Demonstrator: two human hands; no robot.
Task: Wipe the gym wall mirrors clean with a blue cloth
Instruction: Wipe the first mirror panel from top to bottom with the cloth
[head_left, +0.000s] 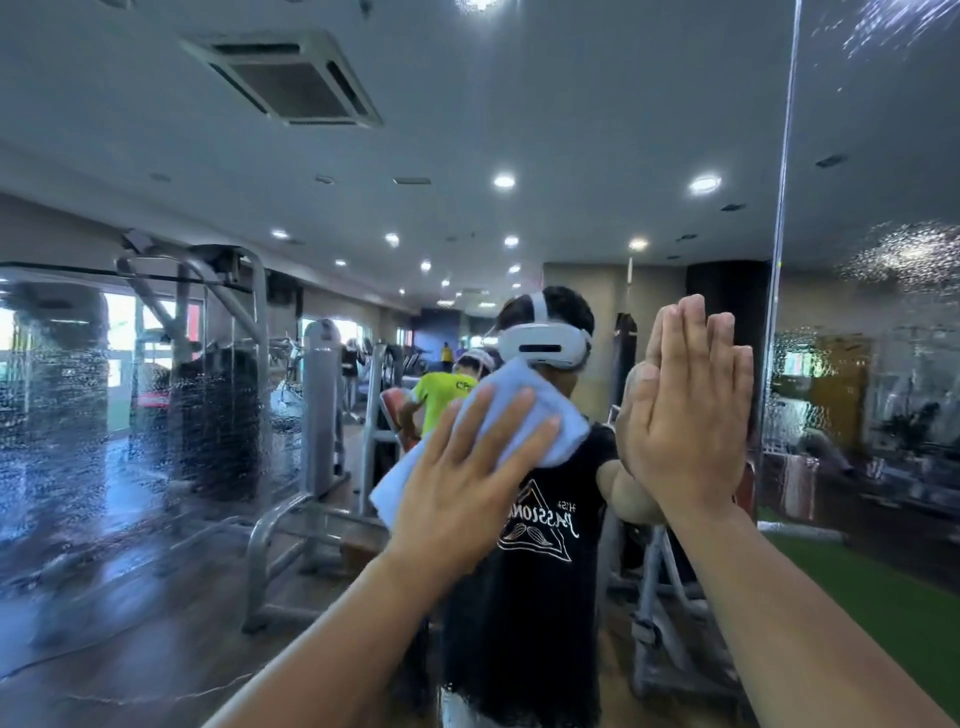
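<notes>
Pale blue cloth (514, 376) is being pressed flat against the wall mirror (571, 130) by the left hand (467, 483), with fingers straight and spread over the fabric. The right hand (685, 415) is being laid open on the glass just beside it, with fingers straight and together. Water droplets (62, 415) are being shown clinging to the mirror's left part.

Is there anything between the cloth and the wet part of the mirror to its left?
Nothing visible. The left hand presses the cloth flat on the mirror, whose surface toward the droplets is bare.
</notes>
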